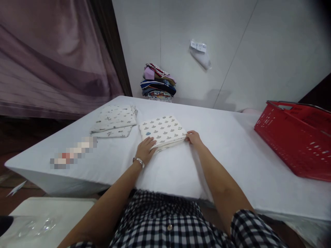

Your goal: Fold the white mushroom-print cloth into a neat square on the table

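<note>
A white folded cloth (pixel 164 129) with grey cloud-like shapes and a few coloured ones lies on the white-covered table in front of me. My left hand (pixel 146 148), with a bracelet at its wrist, grips the cloth's near left corner, fingers on top and thumb at the front edge. At the near right corner, my right hand (pixel 193 138) pinches the folded edge between fingers and thumb. Left of this cloth lies another folded white cloth (pixel 115 119) with small grey prints, untouched by either hand.
The white table (pixel 232 165) meets a pale wall. A red plastic basket (pixel 292 137) stands at the right. Behind the far edge rises a pile of folded fabrics (pixel 158 84). A blurred-out item (pixel 73 153) lies at left, above a white stool (pixel 49 213).
</note>
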{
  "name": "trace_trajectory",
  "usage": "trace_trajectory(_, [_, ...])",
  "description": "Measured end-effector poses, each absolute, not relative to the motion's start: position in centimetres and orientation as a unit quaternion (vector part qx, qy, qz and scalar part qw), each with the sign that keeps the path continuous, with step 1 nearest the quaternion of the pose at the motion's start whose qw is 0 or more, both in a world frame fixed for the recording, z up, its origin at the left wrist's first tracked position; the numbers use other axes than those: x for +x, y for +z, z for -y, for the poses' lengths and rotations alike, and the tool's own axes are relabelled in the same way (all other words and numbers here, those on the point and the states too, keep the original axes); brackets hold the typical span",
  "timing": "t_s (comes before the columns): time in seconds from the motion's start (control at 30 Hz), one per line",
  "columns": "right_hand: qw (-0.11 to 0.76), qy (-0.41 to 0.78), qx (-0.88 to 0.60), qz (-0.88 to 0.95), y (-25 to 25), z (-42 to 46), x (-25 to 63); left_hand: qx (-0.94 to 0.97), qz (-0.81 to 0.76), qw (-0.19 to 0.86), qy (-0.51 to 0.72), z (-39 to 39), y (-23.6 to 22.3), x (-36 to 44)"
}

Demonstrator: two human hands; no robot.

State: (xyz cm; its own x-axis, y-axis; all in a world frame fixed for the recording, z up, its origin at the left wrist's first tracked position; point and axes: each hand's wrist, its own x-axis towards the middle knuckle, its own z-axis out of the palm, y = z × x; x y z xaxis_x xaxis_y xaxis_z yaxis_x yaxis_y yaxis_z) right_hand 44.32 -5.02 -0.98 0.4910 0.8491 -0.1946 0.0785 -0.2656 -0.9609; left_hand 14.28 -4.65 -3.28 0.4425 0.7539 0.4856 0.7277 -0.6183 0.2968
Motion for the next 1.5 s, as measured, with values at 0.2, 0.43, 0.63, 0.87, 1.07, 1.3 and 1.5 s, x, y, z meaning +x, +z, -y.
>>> trace_trajectory(0.2, [0.483,0.33,-0.726,0.362,-1.5,4.9,44.4,0.834,-0.448,-0.016,0.32,6.0,-2.6,13.8])
trace_trajectory(0.43, [0.395,0.193,-0.77,0.462,-2.2,5.1,44.6,0.803,-0.516,0.009,0.299,7.5,-2.0,13.2])
trace_trajectory(0.63, [0.364,0.163,-0.773,0.493,-1.8,5.7,44.2,0.807,-0.524,0.05,0.268,7.5,-1.5,13.1])
trace_trajectory(0.87, [0.493,0.126,-0.742,0.436,-1.5,7.9,42.5,0.847,-0.471,-0.036,0.243,7.6,-0.3,15.8])
trace_trajectory(1.07, [0.547,0.319,-0.645,0.427,-1.5,9.8,38.6,0.875,-0.45,-0.041,0.172,6.2,1.6,18.8])
trace_trajectory(1.3, [0.492,0.388,-0.633,0.455,-2.0,10.3,36.6,0.852,-0.508,0.034,0.121,4.2,2.4,18.8])
trace_trajectory(1.5, [0.428,0.222,-0.654,0.583,-2.4,10.0,36.5,0.841,-0.529,0.056,0.101,3.4,2.5,18.9])
